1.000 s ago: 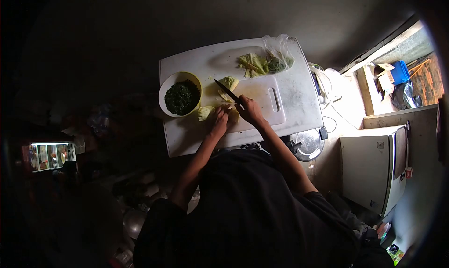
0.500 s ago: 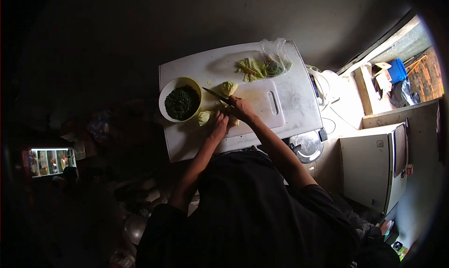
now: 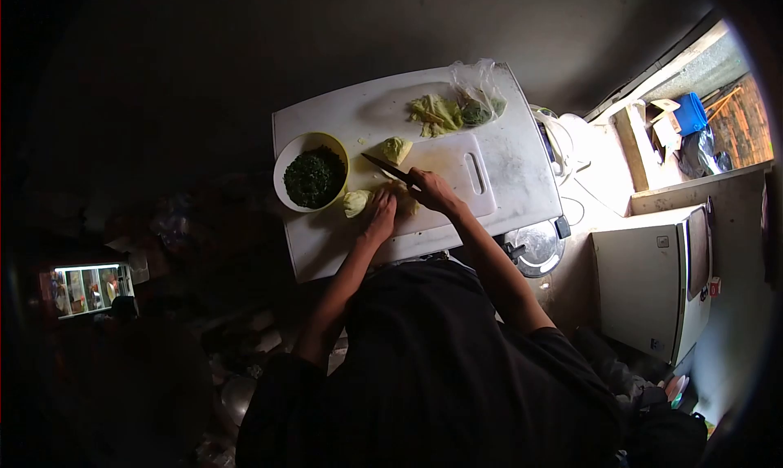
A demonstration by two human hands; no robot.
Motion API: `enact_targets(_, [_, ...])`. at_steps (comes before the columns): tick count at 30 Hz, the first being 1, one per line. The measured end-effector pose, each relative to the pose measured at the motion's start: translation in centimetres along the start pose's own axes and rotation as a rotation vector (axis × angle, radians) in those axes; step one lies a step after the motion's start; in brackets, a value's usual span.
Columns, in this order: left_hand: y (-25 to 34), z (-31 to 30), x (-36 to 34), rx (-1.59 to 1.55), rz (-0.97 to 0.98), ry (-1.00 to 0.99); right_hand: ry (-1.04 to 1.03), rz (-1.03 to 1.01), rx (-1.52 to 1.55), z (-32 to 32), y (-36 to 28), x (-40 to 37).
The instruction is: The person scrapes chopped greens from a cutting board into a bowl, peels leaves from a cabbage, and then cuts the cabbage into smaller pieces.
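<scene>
My right hand (image 3: 435, 192) is closed round the handle of a knife (image 3: 387, 167), its blade pointing to the upper left over the white cutting board (image 3: 447, 162). Beside it, my left hand (image 3: 382, 213) rests with bent fingers on a pale cabbage piece (image 3: 405, 200), partly hidden by both hands. Another cabbage chunk (image 3: 356, 203) lies just left of my left hand. Beyond the blade sits a third chunk (image 3: 396, 150), at the board's far edge. To the left stands a bowl (image 3: 281, 178) of finely chopped dark greens (image 3: 314, 177).
Loose cabbage leaves (image 3: 435, 115) and a clear plastic bag (image 3: 481, 93) with greens lie at the back of the white table (image 3: 351, 101). Right of the table are a round lid (image 3: 538, 250) and a white fridge (image 3: 636, 276). A dark wall runs behind.
My right hand and the knife have shifted slightly right, opening a wider gap from my left hand. More of the cabbage piece between the hands shows. The view has shifted a little.
</scene>
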State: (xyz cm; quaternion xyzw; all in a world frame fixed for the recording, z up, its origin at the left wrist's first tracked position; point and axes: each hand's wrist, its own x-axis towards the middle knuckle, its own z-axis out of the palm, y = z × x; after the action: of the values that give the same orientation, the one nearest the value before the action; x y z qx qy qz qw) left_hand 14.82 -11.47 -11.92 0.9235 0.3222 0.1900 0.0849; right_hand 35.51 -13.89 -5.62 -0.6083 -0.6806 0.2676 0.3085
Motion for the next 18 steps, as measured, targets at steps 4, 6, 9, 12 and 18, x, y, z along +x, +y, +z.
enact_targets(4, [0.7, -1.3, 0.8, -0.226, -0.108, -0.139, 0.046, -0.022, 0.073, 0.0, 0.2, -0.3])
enact_targets(6, [0.4, -0.5, 0.5, -0.18, -0.04, -0.041, 0.054, -0.019, 0.081, 0.0, 0.2, -0.3])
enact_targets(9, [-0.3, 1.4, -0.1, -0.336, -0.075, -0.021, 0.043, 0.033, 0.07, -0.1, 0.2, -0.2])
enact_targets(12, [0.7, -1.1, 0.9, -0.367, -0.129, -0.152, 0.059, -0.033, 0.071, -0.2, 0.9, 0.1])
enact_targets(18, [1.1, -3.2, 2.3, -0.33, -0.09, -0.184, 0.278, 0.215, 0.081, -2.4, -1.2, -1.3])
